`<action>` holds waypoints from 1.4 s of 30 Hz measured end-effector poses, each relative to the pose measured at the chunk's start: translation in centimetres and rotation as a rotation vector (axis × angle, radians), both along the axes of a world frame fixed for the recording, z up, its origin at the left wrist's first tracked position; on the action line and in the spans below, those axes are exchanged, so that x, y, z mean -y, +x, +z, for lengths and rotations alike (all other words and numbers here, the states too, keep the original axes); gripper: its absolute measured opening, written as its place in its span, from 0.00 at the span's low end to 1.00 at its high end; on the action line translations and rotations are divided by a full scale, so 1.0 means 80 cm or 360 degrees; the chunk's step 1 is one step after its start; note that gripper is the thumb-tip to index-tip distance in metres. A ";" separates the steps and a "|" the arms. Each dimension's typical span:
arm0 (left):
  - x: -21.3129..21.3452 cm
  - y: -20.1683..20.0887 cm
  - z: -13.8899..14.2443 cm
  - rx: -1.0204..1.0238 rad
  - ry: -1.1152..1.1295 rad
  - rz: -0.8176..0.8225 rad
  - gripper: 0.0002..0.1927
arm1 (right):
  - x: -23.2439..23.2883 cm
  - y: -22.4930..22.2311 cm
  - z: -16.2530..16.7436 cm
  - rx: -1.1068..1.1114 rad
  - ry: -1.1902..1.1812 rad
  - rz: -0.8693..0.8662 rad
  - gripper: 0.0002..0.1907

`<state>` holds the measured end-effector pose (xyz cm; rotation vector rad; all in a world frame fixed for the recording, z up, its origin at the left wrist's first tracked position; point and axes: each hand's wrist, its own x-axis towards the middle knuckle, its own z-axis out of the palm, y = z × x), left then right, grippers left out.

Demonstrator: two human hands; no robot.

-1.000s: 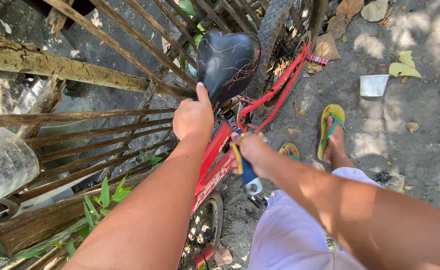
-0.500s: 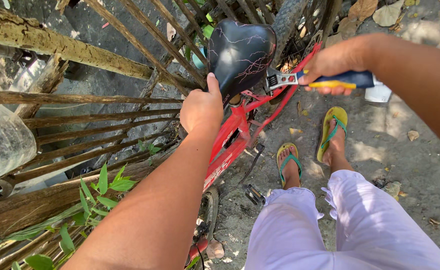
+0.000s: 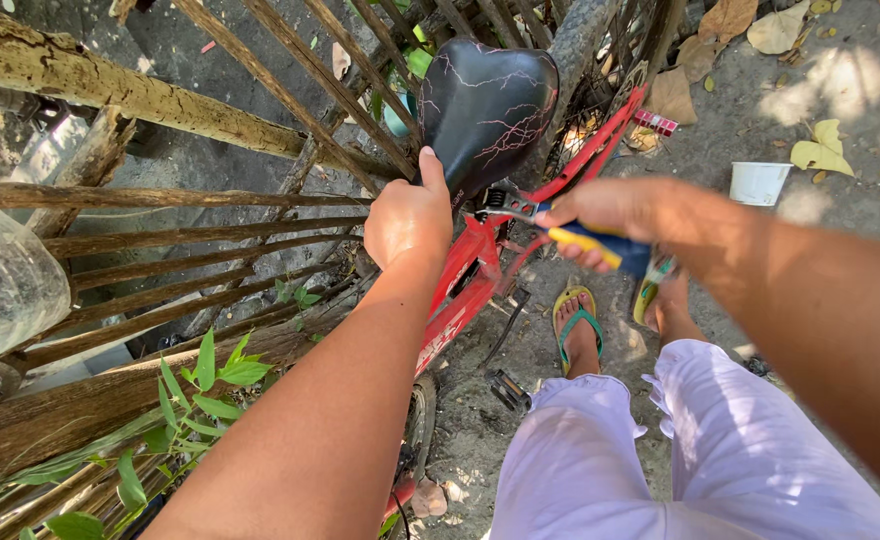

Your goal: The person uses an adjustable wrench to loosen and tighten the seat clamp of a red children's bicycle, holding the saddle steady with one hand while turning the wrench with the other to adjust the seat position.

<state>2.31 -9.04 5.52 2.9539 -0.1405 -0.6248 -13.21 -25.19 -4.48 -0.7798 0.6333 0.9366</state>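
A small red packet [image 3: 654,122] lies flat on the dirt just right of the bicycle's rear wheel [image 3: 600,60], and a white plastic cup [image 3: 758,182] stands upright further right, among dry leaves. A clear plastic bag [image 3: 5,290] bulges at the left edge, against the fence.

There is one red bicycle [image 3: 470,280], one black heart-shaped saddle [image 3: 485,110] with cracked covering, one adjustable wrench [image 3: 570,232] with a blue and yellow handle, one pedal [image 3: 508,390] in view, and two green flip-flops [image 3: 575,320] on the person's feet.

The left hand [image 3: 408,220] rests closed against the front of the saddle, thumb pressed up along its nose. The right hand [image 3: 610,215] is wrapped tightly round the wrench handle, and the wrench head sits at the clamp just under the saddle, between the two hands.

The bicycle leans close along a bamboo fence [image 3: 210,220] on its left side, slats nearly touching the frame. Open dirt ground [image 3: 860,100] spreads to the right of the bicycle, broken only by leaves and the cup.
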 end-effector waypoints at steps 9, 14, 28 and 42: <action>-0.006 0.005 -0.004 0.0058 -0.0032 -0.0059 0.41 | -0.212 0.017 0.013 -0.0420 0.0232 -0.1227 0.15; -0.008 0.007 -0.007 0.0075 -0.0003 -0.0122 0.42 | -0.134 -0.031 0.015 -0.0066 -0.0155 -0.0850 0.15; 0.001 0.002 0.000 0.0009 0.0018 0.0004 0.40 | 0.121 0.013 0.023 -0.0007 -0.1076 0.0683 0.18; 0.000 0.002 0.001 -0.0017 0.0025 -0.0020 0.40 | 0.090 0.061 0.034 -0.0062 -0.0876 0.0823 0.19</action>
